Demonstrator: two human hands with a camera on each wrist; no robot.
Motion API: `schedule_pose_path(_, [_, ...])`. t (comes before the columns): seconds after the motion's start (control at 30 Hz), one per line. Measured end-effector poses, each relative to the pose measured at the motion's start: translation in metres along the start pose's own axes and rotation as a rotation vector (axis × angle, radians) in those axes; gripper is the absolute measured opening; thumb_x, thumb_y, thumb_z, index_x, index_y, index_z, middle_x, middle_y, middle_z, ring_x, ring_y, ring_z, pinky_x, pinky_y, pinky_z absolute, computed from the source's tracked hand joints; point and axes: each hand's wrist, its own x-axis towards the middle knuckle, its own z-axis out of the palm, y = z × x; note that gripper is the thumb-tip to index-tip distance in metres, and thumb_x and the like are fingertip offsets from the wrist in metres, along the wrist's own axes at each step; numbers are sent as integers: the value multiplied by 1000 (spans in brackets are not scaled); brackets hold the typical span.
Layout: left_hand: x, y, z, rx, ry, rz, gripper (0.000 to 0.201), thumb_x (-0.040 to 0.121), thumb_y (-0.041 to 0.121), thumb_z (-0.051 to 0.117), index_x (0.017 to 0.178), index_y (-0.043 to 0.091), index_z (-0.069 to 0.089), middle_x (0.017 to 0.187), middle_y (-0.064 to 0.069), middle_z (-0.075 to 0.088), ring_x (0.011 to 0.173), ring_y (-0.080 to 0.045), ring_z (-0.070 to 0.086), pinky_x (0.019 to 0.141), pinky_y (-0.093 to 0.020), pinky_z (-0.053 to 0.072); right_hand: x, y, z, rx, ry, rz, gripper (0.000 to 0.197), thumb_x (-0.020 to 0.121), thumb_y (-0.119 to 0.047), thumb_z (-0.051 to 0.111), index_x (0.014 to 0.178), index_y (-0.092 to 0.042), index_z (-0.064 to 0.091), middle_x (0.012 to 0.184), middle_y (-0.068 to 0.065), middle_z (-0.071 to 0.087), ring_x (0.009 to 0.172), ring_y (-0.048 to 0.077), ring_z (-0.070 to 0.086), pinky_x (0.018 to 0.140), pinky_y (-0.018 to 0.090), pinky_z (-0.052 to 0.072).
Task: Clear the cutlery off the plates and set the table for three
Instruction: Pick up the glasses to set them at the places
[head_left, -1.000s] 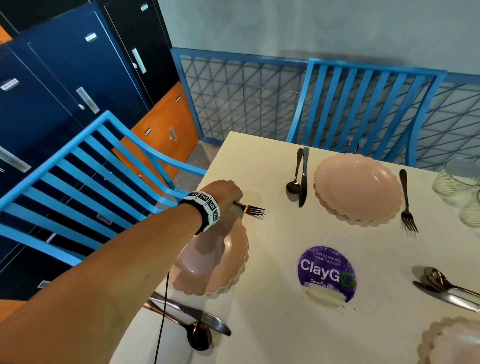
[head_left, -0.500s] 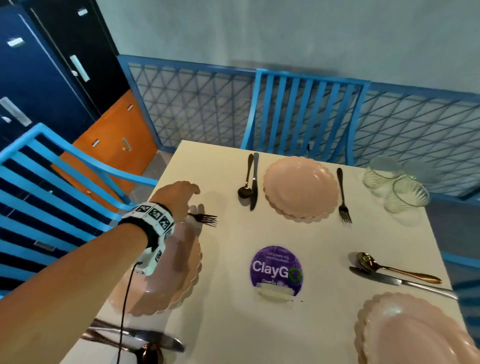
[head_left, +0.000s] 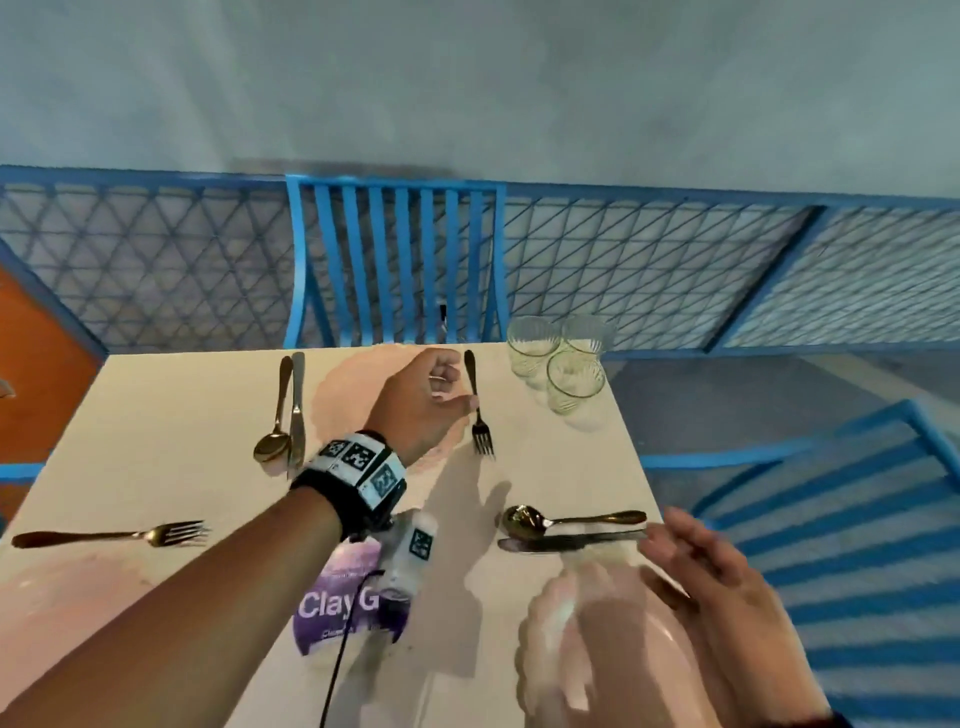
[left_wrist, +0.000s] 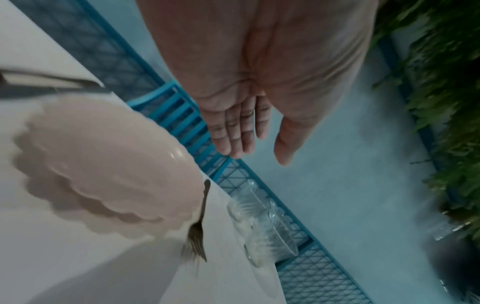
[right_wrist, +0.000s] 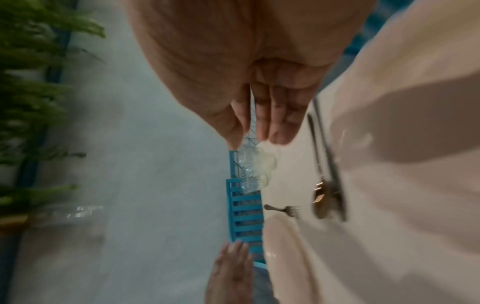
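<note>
Three pink scalloped plates sit on the cream table (head_left: 171, 426). My left hand (head_left: 441, 389) hovers over the far plate (head_left: 343, 384), open and empty, fingers straight in the left wrist view (left_wrist: 249, 144). Its fingertips are right beside a fork (head_left: 479, 415) lying right of that plate. A spoon (head_left: 278, 415) and knife (head_left: 297, 405) lie left of it. My right hand (head_left: 711, 577) is open and blurred above the near right plate (head_left: 550, 623), close to a spoon (head_left: 571, 519) and knife (head_left: 566, 543). Another fork (head_left: 109, 535) lies beside the near left plate (head_left: 47, 597).
Three clear glasses (head_left: 561, 364) stand at the far right corner of the table. Blue slatted chairs stand at the far side (head_left: 395, 260) and at the right (head_left: 841, 519). A purple sticker (head_left: 332, 608) marks the table's middle. A blue mesh fence (head_left: 649, 270) runs behind.
My left hand let go of the fork by the left plate and swung right to the far plate's fork. The head view turned right, and my right hand came into view.
</note>
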Motion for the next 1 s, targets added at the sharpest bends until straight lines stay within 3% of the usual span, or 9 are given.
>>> schedule_pose_path(0.03, [17, 0, 18, -8, -11, -9, 54, 78, 19, 84, 126, 19, 59, 115, 0, 65, 107, -20, 64, 95, -34, 53, 26, 1, 10, -6, -16, -12, 34, 84, -8, 75, 116, -16, 66, 123, 13, 68, 102, 20, 67, 93, 36, 54])
schedule_pose_path(0.13, [60, -6, 60, 7, -19, -46, 75, 78, 20, 85, 141, 13, 47, 137, -6, 56, 125, -24, 56, 106, -42, 48, 105, 8, 50, -161, 33, -73, 54, 77, -14, 84, 124, -22, 59, 130, 8, 62, 111, 21, 63, 105, 44, 49])
schedule_pose_path(0.23, [94, -19, 92, 56, 18, -73, 93, 74, 24, 88, 150, 10, 36, 149, -9, 48, 134, -25, 49, 112, -43, 42, 159, 10, 75, -318, 66, -110, 80, 73, -17, 88, 140, -15, 44, 138, 7, 53, 123, 21, 55, 104, 38, 46])
schedule_pose_path(0.4, [134, -44, 127, 15, 72, -126, 104, 64, 24, 94, 148, 14, 35, 147, -6, 50, 134, -26, 47, 112, -47, 41, 209, 10, 90, -481, -7, -160, 94, 71, -14, 89, 147, -13, 33, 136, 0, 48, 111, 11, 47, 67, 7, 41])
schedule_pose_path(0.5, [147, -59, 139, -16, 105, -112, 96, 56, 23, 95, 138, 19, 45, 133, -1, 62, 124, -21, 56, 107, -44, 47, 224, 13, 93, -446, -44, -214, 89, 71, -3, 87, 142, -11, 35, 122, -4, 50, 97, 7, 51, 51, -1, 42])
schedule_pose_path(0.6, [153, -64, 146, -65, 102, -93, 84, 57, 21, 95, 129, 21, 53, 117, 6, 68, 109, -16, 65, 98, -35, 53, 237, 20, 94, -419, -60, -278, 84, 68, -3, 89, 135, -16, 39, 112, -9, 54, 91, -6, 52, 60, -5, 41])
schedule_pose_path(0.7, [157, -66, 150, -97, 112, -59, 85, 55, 25, 96, 129, 25, 54, 116, 9, 69, 106, -13, 68, 98, -37, 54, 250, 31, 95, -375, -68, -335, 83, 65, -3, 91, 126, -25, 39, 113, -12, 58, 102, 2, 57, 72, -4, 43])
schedule_pose_path(0.93, [159, -62, 150, -77, 106, -41, 78, 59, 26, 93, 125, 32, 52, 114, 7, 70, 99, -10, 69, 96, -34, 55, 256, 33, 96, -372, -71, -379, 77, 66, -10, 92, 122, -29, 42, 109, -16, 62, 103, 6, 63, 82, 11, 49])
schedule_pose_path(1.0, [153, -59, 147, -85, 125, -31, 74, 59, 26, 92, 121, 31, 52, 111, 6, 69, 99, -13, 68, 95, -37, 54, 254, 30, 94, -398, -65, -386, 77, 66, -14, 92, 122, -29, 42, 109, -16, 62, 105, 11, 63, 90, 23, 52])
